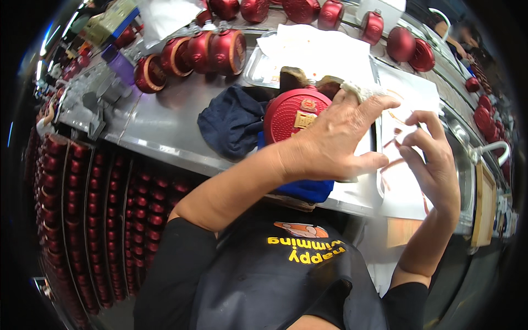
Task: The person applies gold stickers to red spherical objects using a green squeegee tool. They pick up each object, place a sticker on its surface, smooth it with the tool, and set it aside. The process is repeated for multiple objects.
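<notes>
My left hand (342,129) reaches across a round red bottle (286,118) with gold raised emblems, covering its right part. A crumpled white cloth (364,91) is tucked at the bent fingers of this hand, while the thumb stands apart. To the right, my right hand (434,157) is raised over white sheets, its fingers curled and thumb near the index finger; whatever is at the fingertips is too small to make out. Under the bottle lies a bright blue cloth (308,191), with worn brown supports (292,78) behind it. A dark navy cloth (231,121) lies bunched at its left.
Several red round bottles (228,52) stand on the metal table (159,118) at the back left. White sheets (407,184) with thin reddish strips lie at right. A clear tray (256,66) sits behind. Racks of red bottles (99,214) fill the lower left; a tap (495,146) is far right.
</notes>
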The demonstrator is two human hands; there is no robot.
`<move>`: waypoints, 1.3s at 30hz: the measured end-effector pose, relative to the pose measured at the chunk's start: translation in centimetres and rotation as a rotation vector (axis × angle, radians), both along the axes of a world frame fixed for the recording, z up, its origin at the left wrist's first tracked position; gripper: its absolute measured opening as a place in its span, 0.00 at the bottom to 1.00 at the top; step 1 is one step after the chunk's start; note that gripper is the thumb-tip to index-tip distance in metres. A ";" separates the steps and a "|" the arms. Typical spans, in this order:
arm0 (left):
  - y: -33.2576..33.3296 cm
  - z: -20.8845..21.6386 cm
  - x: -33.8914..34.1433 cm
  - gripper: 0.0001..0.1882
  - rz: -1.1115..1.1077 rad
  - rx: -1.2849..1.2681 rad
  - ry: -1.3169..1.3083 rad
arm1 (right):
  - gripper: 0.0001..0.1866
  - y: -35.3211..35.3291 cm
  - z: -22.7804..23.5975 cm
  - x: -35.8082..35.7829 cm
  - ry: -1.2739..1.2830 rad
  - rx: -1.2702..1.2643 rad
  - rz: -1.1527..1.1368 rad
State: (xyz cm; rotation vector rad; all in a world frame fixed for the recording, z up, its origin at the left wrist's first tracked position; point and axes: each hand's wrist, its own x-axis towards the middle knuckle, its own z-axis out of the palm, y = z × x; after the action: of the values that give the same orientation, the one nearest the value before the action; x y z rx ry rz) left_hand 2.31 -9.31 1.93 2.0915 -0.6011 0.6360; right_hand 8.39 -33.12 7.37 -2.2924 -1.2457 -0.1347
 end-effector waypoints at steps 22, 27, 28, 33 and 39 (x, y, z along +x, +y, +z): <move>9.3 -1.4 -2.5 0.07 0.353 -0.098 0.215 | 0.12 12.0 -6.1 1.0 0.100 0.254 -0.070; 9.7 -3.2 0.0 0.09 0.485 -0.014 0.092 | 0.10 13.4 -7.8 2.1 -0.035 0.238 -0.143; 9.8 -3.5 0.4 0.09 0.495 0.003 0.091 | 0.10 13.4 -7.8 2.2 -0.038 0.235 -0.149; 9.8 -4.5 1.2 0.10 0.495 0.015 0.126 | 0.08 13.6 -8.0 2.4 -0.043 0.238 -0.193; 9.8 -4.6 1.8 0.11 0.438 -0.133 0.223 | 0.03 13.6 -8.5 2.6 -0.020 0.288 -0.209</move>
State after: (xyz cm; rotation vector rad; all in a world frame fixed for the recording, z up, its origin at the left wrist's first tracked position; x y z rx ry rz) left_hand 4.06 0.45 -2.72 2.1427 0.0297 0.6503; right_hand 11.01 -19.56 -1.12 -2.1651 -0.9251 -0.3864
